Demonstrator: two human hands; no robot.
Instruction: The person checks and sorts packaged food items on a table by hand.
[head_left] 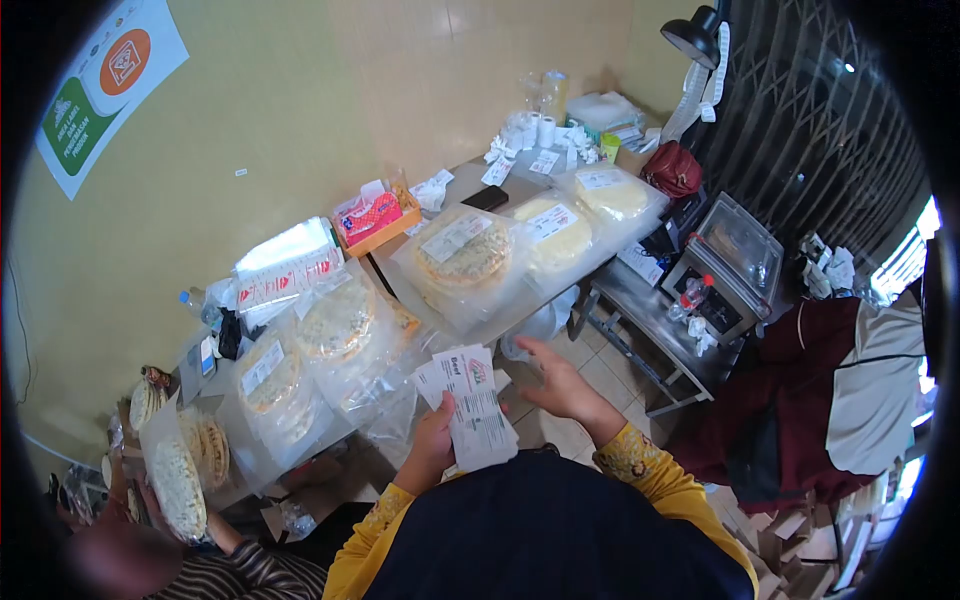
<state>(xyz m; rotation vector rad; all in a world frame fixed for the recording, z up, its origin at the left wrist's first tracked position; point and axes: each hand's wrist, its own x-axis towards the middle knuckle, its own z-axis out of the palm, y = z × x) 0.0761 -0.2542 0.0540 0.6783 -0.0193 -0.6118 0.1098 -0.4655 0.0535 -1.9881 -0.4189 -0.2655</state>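
A stack of printed paper labels (pixel 478 425), the top one reading "Beef", is gripped in my left hand (pixel 433 440) in front of my chest. One or two labels fan out at the stack's upper left. My right hand (pixel 562 385) is just to the right of the stack, apart from it, with fingers spread and nothing visible in them. Beyond my hands, on the table, lies a bagged stack of round flat pizzas (pixel 465 250) with a label on top. Beside it are more bagged rounds (pixel 552 240), and another bagged pizza pile (pixel 338 320) lies to the left.
A co-worker in a striped sleeve (pixel 255 570) holds a round pizza (pixel 178 485) at lower left. On a low metal table (pixel 650 345) at right stands a vacuum sealer (pixel 730 265) with a plastic bottle (pixel 690 297). An orange tray (pixel 380 228) and a black phone (pixel 486 198) lie along the wall side.
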